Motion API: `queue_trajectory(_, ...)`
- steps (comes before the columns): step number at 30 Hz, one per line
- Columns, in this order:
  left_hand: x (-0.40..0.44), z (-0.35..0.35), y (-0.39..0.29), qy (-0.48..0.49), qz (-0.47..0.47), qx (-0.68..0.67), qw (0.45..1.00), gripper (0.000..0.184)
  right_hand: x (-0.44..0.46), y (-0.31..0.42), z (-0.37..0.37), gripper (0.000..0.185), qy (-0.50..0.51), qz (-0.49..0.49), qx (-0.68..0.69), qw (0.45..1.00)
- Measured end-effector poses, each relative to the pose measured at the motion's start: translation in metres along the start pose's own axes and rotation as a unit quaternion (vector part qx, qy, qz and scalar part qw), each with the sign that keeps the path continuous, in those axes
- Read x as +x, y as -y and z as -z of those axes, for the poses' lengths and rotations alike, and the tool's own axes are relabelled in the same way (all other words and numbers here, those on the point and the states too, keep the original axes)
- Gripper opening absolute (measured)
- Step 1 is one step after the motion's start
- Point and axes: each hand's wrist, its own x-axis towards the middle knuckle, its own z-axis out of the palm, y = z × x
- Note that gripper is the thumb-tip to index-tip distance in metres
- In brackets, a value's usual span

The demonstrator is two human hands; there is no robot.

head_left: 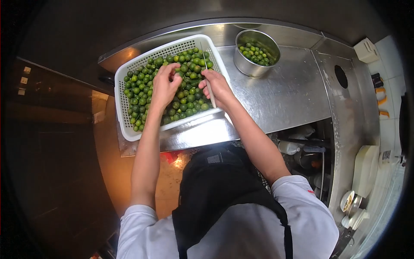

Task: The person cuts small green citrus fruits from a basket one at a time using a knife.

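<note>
Small green citrus fruits (140, 90) fill a white perforated plastic basket (125, 125) on the steel counter. Over the middle of the fruit is my left hand (166, 84), its fingers curved and its thumb apart from the index finger; no held fruit shows in it. My right hand (218, 88), at the basket's right side, grips a knife (211, 94) by its pale handle. The knife's thin blade points away from me, over the fruit. The fingertips of my right hand are close to the fruit, and whether they also hold one is unclear.
A round steel pot (251, 68) with more green fruits stands right of the basket on the steel counter (293, 90). A raised steel edge runs along the back. Below the counter is a shelf with bottles (289, 147). Bowls (347, 201) sit at the far right.
</note>
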Motion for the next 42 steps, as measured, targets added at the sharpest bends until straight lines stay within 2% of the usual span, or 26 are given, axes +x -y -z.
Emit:
queue_trajectory(3, -0.019, 0.004, 0.01, -0.005, 0.081, -0.254, 0.964, 0.024, -0.013, -0.006, -0.001, 0.027, -0.027, 0.003, 0.004, 1.0)
queue_trajectory(5, -0.026, 0.002, 0.011, -0.018, -0.06, -0.096, 0.993, 0.024, -0.026, -0.011, -0.002, 0.026, -0.036, 0.008, 0.006, 0.999)
queue_trajectory(6, -0.03, 0.0, 0.006, -0.026, -0.127, -0.014, 0.991, 0.024, -0.03, -0.014, -0.003, 0.025, -0.041, 0.014, -0.001, 0.999)
queue_trajectory(7, -0.035, -0.001, 0.001, 0.028, -0.098, -0.013, 0.995, 0.025, -0.035, -0.017, -0.003, 0.025, -0.045, 0.018, -0.008, 0.999)
queue_trajectory(8, -0.037, -0.004, -0.007, 0.092, -0.108, 0.046, 0.989, 0.028, -0.041, -0.019, -0.002, 0.025, -0.047, 0.02, -0.015, 0.999)
queue_trajectory(9, -0.043, -0.006, -0.022, 0.116, -0.142, 0.126, 0.975, 0.031, -0.046, -0.019, -0.003, 0.023, -0.044, 0.024, -0.011, 0.999)
queue_trajectory(10, -0.053, -0.019, -0.022, 0.079, -0.202, 0.148, 0.965, 0.029, -0.048, -0.02, 0.0, 0.025, -0.039, 0.022, -0.015, 0.999)
queue_trajectory(11, -0.058, -0.025, -0.031, 0.124, -0.181, 0.187, 0.957, 0.024, -0.05, -0.018, 0.0, 0.027, -0.039, 0.021, -0.013, 0.999)
queue_trajectory(12, -0.065, -0.033, -0.033, 0.108, -0.214, 0.233, 0.943, 0.023, -0.053, -0.016, 0.002, 0.028, -0.04, 0.022, -0.012, 0.999)
queue_trajectory(14, -0.067, -0.046, -0.038, 0.102, -0.213, 0.29, 0.927, 0.026, -0.061, -0.009, 0.003, 0.031, -0.034, 0.036, -0.035, 0.998)
queue_trajectory(17, -0.063, -0.046, -0.048, 0.117, -0.184, 0.279, 0.935, 0.028, -0.066, 0.003, 0.003, 0.03, -0.036, 0.032, -0.034, 0.998)
queue_trajectory(21, -0.051, -0.033, -0.059, 0.076, -0.083, 0.158, 0.981, 0.027, -0.065, 0.02, 0.007, 0.035, -0.008, 0.051, -0.029, 0.998)
queue_trajectory(22, -0.052, -0.028, -0.061, 0.013, -0.111, 0.147, 0.983, 0.03, -0.065, 0.022, 0.01, 0.036, 0.001, 0.064, -0.027, 0.998)
queue_trajectory(23, -0.053, -0.021, -0.062, 0.018, -0.051, 0.02, 0.998, 0.032, -0.064, 0.021, 0.011, 0.038, 0.02, 0.083, -0.036, 0.996)
queue_trajectory(24, -0.056, -0.015, -0.062, 0.023, 0.01, -0.107, 0.994, 0.035, -0.064, 0.021, 0.011, 0.038, 0.034, 0.088, -0.03, 0.995)
queue_trajectory(26, -0.06, -0.008, -0.056, 0.056, 0.129, -0.299, 0.944, 0.036, -0.066, 0.021, 0.008, 0.037, 0.059, 0.097, -0.057, 0.992)
queue_trajectory(29, -0.066, -0.012, -0.06, 0.016, 0.143, -0.447, 0.883, 0.035, -0.068, 0.021, 0.011, 0.036, 0.105, 0.13, -0.104, 0.981)
queue_trajectory(30, -0.07, -0.014, -0.061, 0.005, 0.153, -0.478, 0.865, 0.034, -0.069, 0.019, 0.012, 0.036, 0.115, 0.142, -0.108, 0.977)
queue_trajectory(35, -0.075, -0.022, -0.062, -0.042, 0.158, -0.504, 0.848, 0.038, -0.072, 0.021, 0.012, 0.037, 0.115, 0.164, -0.184, 0.962)
queue_trajectory(38, -0.075, -0.021, -0.063, -0.063, 0.182, -0.493, 0.848, 0.04, -0.072, 0.023, 0.01, 0.038, 0.099, 0.189, -0.218, 0.952)
queue_trajectory(42, -0.075, -0.021, -0.049, -0.064, 0.154, -0.492, 0.854, 0.036, -0.077, 0.025, 0.008, 0.039, 0.1, 0.231, -0.273, 0.928)
